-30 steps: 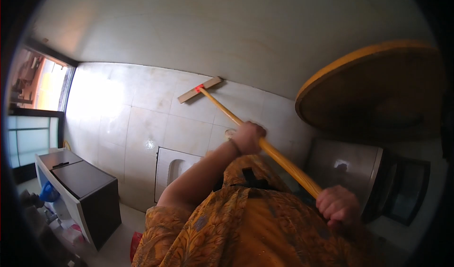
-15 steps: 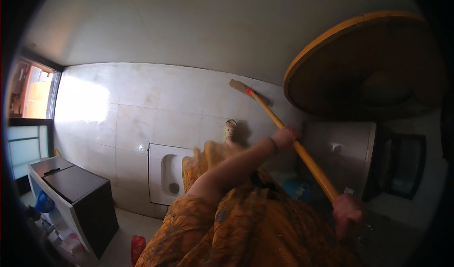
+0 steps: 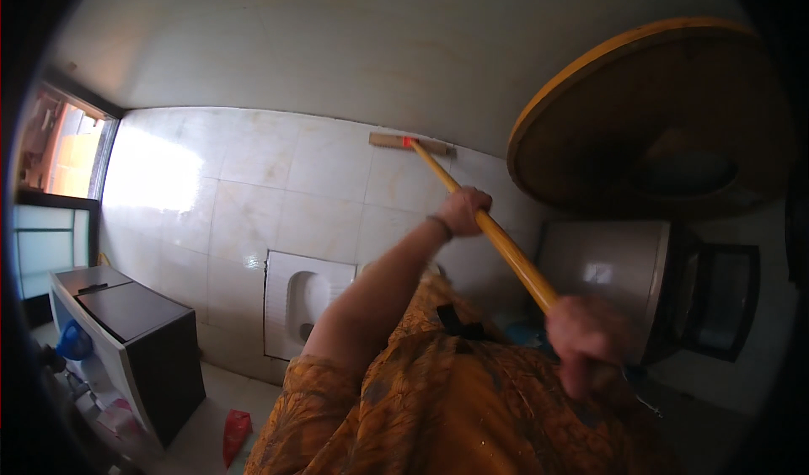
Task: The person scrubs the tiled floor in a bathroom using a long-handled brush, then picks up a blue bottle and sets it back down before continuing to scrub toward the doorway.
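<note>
A push broom with a long yellow handle [image 3: 516, 258] slants across the middle of the view. Its wide brown head [image 3: 388, 141], joined by a red collar, rests on the pale tiles close to the far wall. My left hand [image 3: 463, 211] is wrapped round the handle partway down, a dark band at its wrist. Higher up, my right hand [image 3: 587, 338] closes over the upper end, slightly blurred. My left forearm covers the floor just below the broom.
A squat toilet [image 3: 308, 298] is set in the floor left of my body. Farther left stands a dark-sided cabinet [image 3: 139, 306] beside an open doorway [image 3: 77, 151]. A large round tabletop [image 3: 666, 113] leans at the right, above a grey appliance [image 3: 602, 264]. Something red [image 3: 237, 433] lies at lower left.
The broom head has slid left along the wall and turned more parallel to it. Both hands have moved left and farther out with the handle. My sandalled foot is now mostly hidden.
</note>
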